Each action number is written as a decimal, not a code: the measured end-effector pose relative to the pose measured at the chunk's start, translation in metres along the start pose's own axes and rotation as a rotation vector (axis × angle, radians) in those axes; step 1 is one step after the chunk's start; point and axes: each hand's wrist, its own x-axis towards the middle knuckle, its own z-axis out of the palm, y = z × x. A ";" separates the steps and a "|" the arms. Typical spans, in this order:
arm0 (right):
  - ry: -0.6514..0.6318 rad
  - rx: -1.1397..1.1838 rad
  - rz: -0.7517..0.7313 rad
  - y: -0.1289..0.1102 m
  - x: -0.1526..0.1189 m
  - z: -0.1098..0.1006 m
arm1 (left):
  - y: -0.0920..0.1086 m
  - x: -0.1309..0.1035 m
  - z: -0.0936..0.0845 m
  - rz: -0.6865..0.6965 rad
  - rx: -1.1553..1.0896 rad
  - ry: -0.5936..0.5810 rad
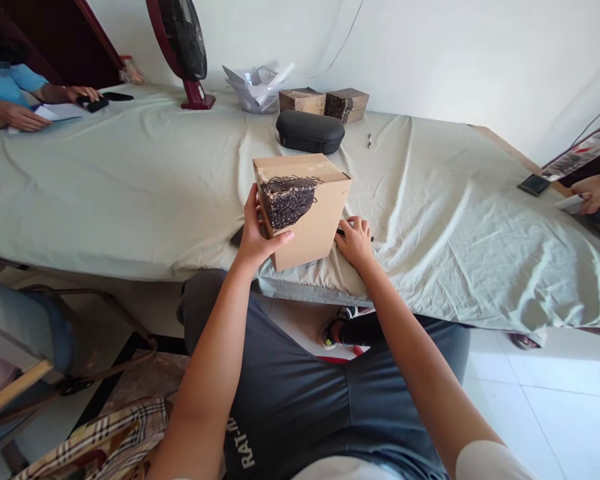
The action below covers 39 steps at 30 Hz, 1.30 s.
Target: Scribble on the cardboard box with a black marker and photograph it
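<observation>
A tan cardboard box (313, 223) stands tilted near the table's front edge. Dense black scribbled pen strokes (289, 202) cover its upper left corner. My left hand (257, 233) grips that corner, thumb across the front face and fingers along the side. To the right of the box, my right hand (356, 241) rests low on the cloth, its fingers curled over a thin black pen-like thing (341, 233). Most of that thing is hidden under the fingers. A dark flat object (237, 237) peeks out beside my left hand, partly covered.
Behind the box lie a black zip case (310, 131), two small cartons (347, 105), a clear basket of papers (257, 90) and a fan (195, 87). A short pen-like item (370, 141) lies farther right. People sit at both ends of the cloth-covered table (430, 200).
</observation>
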 end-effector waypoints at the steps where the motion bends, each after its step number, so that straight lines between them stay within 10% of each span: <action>1: -0.007 -0.004 -0.003 0.000 0.001 0.000 | 0.000 0.000 0.000 -0.002 -0.003 -0.005; 21: -0.155 -0.067 0.106 -0.026 0.014 -0.007 | -0.001 0.003 0.005 0.004 -0.023 -0.014; 39: -0.009 0.010 0.042 -0.021 0.014 0.001 | 0.005 0.004 0.002 -0.048 -0.025 0.020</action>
